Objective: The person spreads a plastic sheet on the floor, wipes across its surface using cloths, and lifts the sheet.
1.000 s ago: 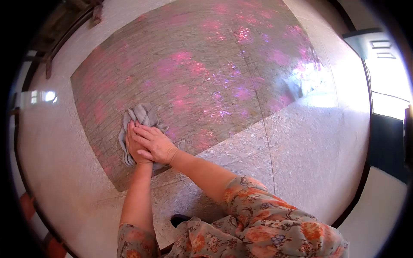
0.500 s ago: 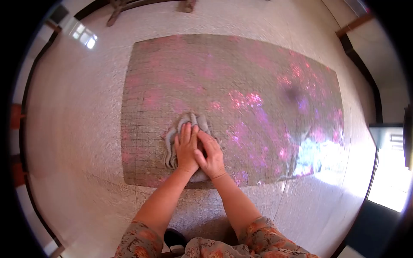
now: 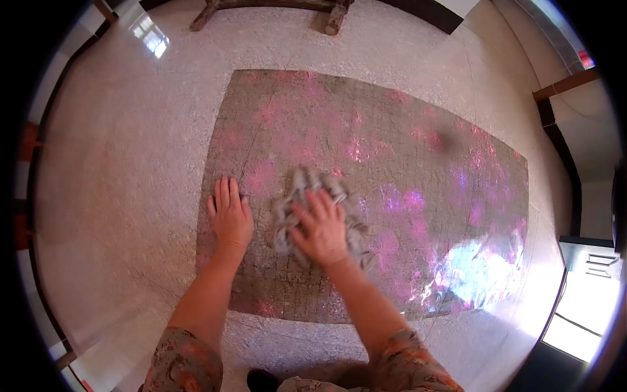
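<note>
A patterned mat (image 3: 313, 287), brownish with a grid texture and pink and purple shimmering spots, lies on the floor. On it is a bunched grey cloth (image 3: 284, 238), smeared by motion. My right hand (image 3: 321, 228) presses down on the cloth, its bent fingers gripping the folds. Part of the cloth is hidden under that hand. To the left, my left hand (image 3: 232, 212) lies flat near the mat's left edge, fingers stretched out and holding nothing.
Pale glossy floor (image 3: 124, 183) surrounds the mat. Wooden legs of a piece of furniture (image 3: 336, 16) stand at the far side. A dark cabinet (image 3: 555, 353) is at the right, and bright light glares on the mat's right corner. A dark shoe (image 3: 262, 379) shows at the bottom.
My left hand has come off the cloth and moved left onto the mat. My right hand stays on the cloth, which has spread and shifted. The camera view has shifted too.
</note>
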`<state>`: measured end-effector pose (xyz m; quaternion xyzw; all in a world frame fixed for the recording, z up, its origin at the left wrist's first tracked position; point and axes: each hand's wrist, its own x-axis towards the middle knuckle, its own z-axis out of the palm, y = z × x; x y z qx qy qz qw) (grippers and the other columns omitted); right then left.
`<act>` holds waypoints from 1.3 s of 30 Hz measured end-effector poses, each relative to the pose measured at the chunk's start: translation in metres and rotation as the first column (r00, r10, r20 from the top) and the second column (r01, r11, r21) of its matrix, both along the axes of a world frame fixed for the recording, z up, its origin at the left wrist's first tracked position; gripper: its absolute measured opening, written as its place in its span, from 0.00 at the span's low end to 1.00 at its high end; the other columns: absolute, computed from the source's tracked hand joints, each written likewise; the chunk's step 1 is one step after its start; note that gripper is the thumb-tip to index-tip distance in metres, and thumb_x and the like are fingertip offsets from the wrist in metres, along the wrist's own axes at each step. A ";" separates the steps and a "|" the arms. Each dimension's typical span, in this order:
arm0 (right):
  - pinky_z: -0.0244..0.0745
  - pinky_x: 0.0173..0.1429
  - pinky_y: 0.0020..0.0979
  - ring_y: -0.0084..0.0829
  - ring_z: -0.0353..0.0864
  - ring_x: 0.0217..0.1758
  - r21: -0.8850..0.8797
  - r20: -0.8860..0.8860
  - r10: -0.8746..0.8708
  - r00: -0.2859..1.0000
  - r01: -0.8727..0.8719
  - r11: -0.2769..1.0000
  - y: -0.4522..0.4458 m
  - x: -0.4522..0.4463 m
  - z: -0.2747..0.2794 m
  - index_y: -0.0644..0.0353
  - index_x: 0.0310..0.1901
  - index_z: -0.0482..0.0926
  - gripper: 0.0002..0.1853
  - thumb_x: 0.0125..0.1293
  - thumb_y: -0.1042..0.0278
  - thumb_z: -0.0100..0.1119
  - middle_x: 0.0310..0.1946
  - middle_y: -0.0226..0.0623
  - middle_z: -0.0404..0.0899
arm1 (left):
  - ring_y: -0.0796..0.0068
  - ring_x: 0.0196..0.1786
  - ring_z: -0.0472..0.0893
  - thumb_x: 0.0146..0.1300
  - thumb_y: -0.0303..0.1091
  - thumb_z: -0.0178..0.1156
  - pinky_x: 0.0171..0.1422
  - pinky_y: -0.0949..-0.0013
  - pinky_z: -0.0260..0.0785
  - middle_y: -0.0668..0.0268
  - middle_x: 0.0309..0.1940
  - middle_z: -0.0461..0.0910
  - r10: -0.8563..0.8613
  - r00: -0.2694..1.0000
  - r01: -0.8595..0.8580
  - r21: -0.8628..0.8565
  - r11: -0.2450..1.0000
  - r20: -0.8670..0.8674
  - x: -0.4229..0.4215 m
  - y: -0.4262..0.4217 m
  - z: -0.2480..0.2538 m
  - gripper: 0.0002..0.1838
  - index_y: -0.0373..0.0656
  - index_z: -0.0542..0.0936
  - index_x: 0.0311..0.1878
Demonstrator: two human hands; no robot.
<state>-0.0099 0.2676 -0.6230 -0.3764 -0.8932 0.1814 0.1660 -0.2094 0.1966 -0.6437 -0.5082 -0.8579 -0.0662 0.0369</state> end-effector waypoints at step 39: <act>0.62 0.66 0.40 0.37 0.65 0.65 0.274 0.161 -0.676 0.719 0.625 0.731 0.321 0.117 -0.038 0.46 0.59 0.71 0.21 0.64 0.57 0.45 0.62 0.26 0.68 | 0.57 0.74 0.48 0.67 0.36 0.40 0.74 0.49 0.38 0.54 0.71 0.52 -0.009 0.999 0.013 -0.081 0.997 0.046 -0.001 0.004 0.001 0.28 0.38 0.55 0.69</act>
